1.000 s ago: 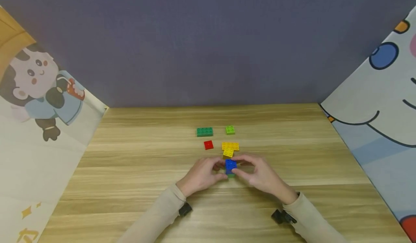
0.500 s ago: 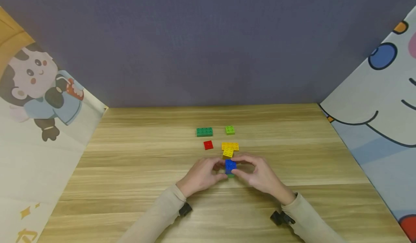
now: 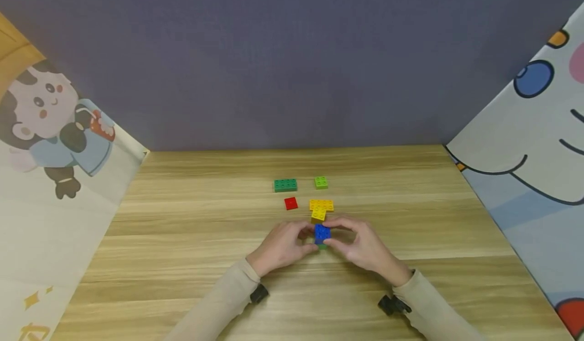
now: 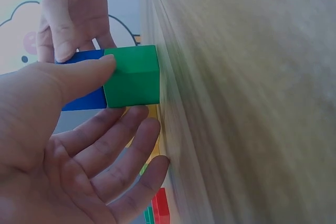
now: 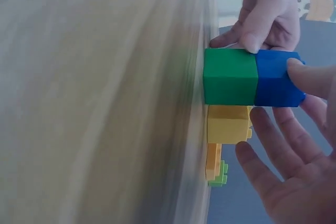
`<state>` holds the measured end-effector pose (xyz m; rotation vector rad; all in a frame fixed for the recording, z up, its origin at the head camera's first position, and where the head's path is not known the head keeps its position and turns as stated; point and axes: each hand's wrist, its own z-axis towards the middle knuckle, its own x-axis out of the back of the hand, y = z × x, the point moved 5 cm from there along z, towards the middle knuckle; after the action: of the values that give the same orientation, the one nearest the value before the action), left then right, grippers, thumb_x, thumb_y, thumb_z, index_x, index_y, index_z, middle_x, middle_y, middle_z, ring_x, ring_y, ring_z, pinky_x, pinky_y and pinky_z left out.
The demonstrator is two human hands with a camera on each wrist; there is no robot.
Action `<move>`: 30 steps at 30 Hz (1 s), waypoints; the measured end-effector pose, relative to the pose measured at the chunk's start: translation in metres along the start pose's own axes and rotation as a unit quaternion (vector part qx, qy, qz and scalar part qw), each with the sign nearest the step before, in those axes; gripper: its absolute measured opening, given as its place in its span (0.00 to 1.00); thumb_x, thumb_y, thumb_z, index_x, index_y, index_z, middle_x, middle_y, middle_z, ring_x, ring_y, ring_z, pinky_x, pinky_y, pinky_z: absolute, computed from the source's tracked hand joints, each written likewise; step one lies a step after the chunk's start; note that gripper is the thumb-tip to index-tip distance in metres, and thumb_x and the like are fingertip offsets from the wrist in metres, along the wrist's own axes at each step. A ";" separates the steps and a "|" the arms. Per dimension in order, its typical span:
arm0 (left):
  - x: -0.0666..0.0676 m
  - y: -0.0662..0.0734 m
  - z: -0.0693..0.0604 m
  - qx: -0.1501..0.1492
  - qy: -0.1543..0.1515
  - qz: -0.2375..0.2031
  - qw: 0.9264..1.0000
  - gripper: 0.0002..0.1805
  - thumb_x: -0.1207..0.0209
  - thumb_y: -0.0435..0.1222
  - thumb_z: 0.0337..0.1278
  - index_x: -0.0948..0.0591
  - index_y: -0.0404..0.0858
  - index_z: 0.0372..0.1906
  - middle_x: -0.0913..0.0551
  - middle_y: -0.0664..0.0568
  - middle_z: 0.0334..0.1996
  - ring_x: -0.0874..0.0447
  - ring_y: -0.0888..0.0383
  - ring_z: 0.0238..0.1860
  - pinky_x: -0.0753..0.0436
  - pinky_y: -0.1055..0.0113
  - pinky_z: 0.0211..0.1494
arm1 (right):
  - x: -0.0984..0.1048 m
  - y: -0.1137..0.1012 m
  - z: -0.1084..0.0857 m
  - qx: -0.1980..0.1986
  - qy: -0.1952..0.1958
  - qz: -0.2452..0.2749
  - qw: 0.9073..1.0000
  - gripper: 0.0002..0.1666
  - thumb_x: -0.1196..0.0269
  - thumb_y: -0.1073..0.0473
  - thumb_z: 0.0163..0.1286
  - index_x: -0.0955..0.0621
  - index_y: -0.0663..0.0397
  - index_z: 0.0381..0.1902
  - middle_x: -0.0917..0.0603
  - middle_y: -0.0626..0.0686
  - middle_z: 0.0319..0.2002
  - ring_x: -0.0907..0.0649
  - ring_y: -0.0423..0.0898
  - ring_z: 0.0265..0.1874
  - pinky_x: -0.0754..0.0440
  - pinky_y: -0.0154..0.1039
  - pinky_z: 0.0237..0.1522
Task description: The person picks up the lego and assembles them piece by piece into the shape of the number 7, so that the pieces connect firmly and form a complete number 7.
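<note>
A blue brick sits on top of a green brick, forming a short upright stack on the wooden table. My left hand pinches the green brick, its thumb lying near the seam with the blue one. From the other side, my right hand grips the blue brick between thumb and fingers. In both wrist views the two bricks meet with no visible gap. Just behind the stack stands a yellow brick, close to the fingertips.
A flat yellow-orange studded piece lies behind the yellow brick. Further left is a flat red tile. A dark green brick and a small lime brick lie farther back. A dark panel rises behind the table.
The head view has shifted a little, so everything sits slightly further left. The blue brick's top looks a bit straighter. Both hands keep the same hold on the stack.
</note>
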<state>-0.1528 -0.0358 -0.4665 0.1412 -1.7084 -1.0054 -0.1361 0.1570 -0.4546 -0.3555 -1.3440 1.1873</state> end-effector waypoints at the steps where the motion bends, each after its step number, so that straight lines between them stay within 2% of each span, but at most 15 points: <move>1: 0.000 0.000 0.000 -0.003 0.001 0.001 1.000 0.22 0.29 0.47 0.68 0.14 0.41 0.60 0.08 0.51 0.52 0.11 0.57 0.49 0.13 0.63 0.53 | 0.000 0.000 0.000 0.003 -0.001 -0.001 1.000 0.21 0.23 0.62 0.66 0.12 0.46 0.57 0.11 0.52 0.59 0.12 0.52 0.60 0.14 0.48 0.64; 7: 0.001 0.001 -0.001 -0.010 0.002 0.000 1.000 0.24 0.30 0.49 0.69 0.16 0.43 0.63 0.09 0.52 0.53 0.12 0.60 0.48 0.14 0.67 0.52 | 0.000 0.001 0.001 0.007 -0.006 0.009 1.000 0.21 0.23 0.64 0.65 0.13 0.49 0.55 0.10 0.53 0.57 0.11 0.53 0.56 0.12 0.52 0.59; 12: 0.003 0.001 -0.001 -0.011 -0.004 -0.018 1.000 0.26 0.30 0.49 0.70 0.18 0.44 0.66 0.10 0.52 0.58 0.12 0.59 0.51 0.14 0.65 0.54 | 0.000 0.003 0.002 -0.010 -0.009 0.006 1.000 0.21 0.21 0.62 0.64 0.13 0.50 0.54 0.09 0.51 0.54 0.09 0.49 0.51 0.10 0.53 0.55; 17: 0.011 0.002 -0.003 -0.014 -0.004 -0.027 1.000 0.27 0.30 0.49 0.69 0.18 0.45 0.67 0.12 0.53 0.61 0.12 0.57 0.53 0.13 0.62 0.57 | -0.001 0.006 0.003 -0.026 -0.016 0.002 1.000 0.21 0.21 0.60 0.64 0.13 0.51 0.54 0.08 0.49 0.52 0.09 0.46 0.49 0.10 0.51 0.54; 23: 0.014 0.005 -0.003 -0.033 0.003 -0.027 0.999 0.24 0.31 0.50 0.70 0.16 0.46 0.65 0.11 0.56 0.59 0.12 0.59 0.51 0.14 0.65 0.56 | -0.002 0.009 0.003 -0.034 -0.025 -0.001 0.999 0.21 0.22 0.60 0.65 0.13 0.52 0.54 0.08 0.49 0.52 0.09 0.46 0.48 0.10 0.50 0.54; 30: 0.014 0.008 -0.003 -0.053 0.027 -0.035 0.998 0.22 0.30 0.51 0.69 0.15 0.49 0.62 0.09 0.58 0.53 0.13 0.63 0.46 0.15 0.67 0.52 | -0.002 0.011 0.003 -0.039 -0.032 -0.007 0.999 0.20 0.22 0.60 0.65 0.13 0.51 0.55 0.08 0.49 0.52 0.09 0.46 0.49 0.10 0.49 0.55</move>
<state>-0.1530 -0.0402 -0.4510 0.1592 -1.6072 -1.1310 -0.1427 0.1591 -0.4631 -0.3659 -1.4499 1.1441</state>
